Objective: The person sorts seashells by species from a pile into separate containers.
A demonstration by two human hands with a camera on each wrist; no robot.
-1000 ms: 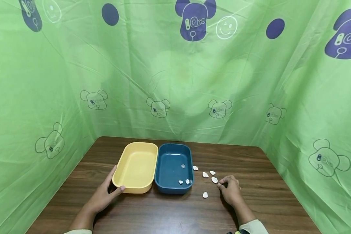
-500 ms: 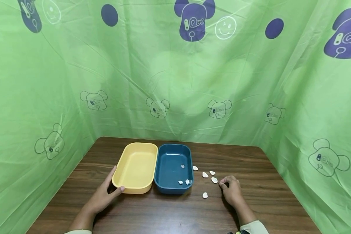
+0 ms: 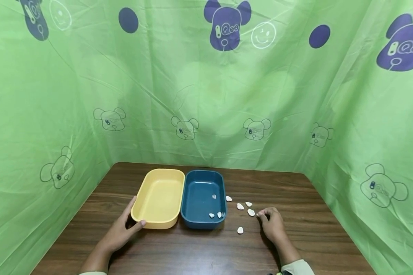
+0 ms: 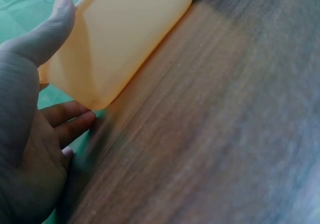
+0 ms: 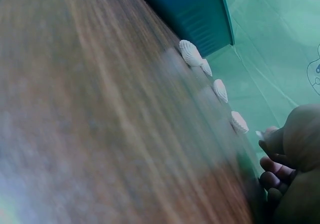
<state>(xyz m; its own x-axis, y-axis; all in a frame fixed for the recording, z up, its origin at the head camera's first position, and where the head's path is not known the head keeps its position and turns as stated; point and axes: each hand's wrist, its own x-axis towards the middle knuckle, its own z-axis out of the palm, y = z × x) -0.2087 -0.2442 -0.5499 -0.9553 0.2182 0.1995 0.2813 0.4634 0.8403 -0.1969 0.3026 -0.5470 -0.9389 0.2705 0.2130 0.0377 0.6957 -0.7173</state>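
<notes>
On the right hand [image 3: 272, 224] I see thumb and fingers pinching a small white shell [image 5: 259, 134]. Left hand [image 3: 119, 233]: fingers fairly straight, laid against the yellow bin [image 3: 160, 196] at its 8 o'clock corner, thumb at the rim. From the pinched shell, four loose shells [image 3: 240, 206] lie around 10 o'clock on the bench [image 3: 199, 252], a lone shell [image 3: 240, 230] at 8. Blue bin [image 3: 199, 191], shells inside, between 9 and 10; yellow bin just beside it.
</notes>
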